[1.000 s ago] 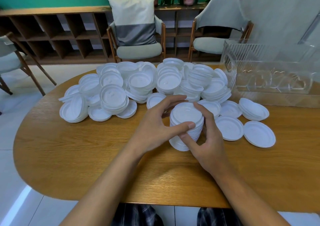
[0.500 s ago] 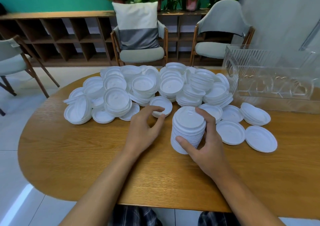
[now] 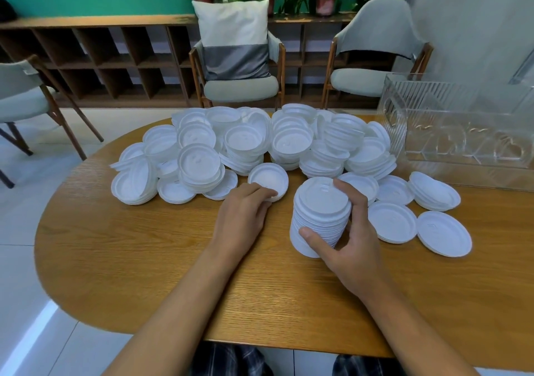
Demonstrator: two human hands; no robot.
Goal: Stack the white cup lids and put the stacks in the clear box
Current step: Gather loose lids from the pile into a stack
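The stack of lids stands on the table, gripped by the right hand: thumb on the near side, fingers curled round the far side. The step in hand appears to be building the stack.

Left of the thumb, the left hand has its fingers together, tips on the near rim of a single lid. The thumb is hidden, so a pinch cannot be confirmed.

The next move probably calls for lifting that lid onto the stack, centred.

Beyond the right fingers stands the clear box; no lids show inside.
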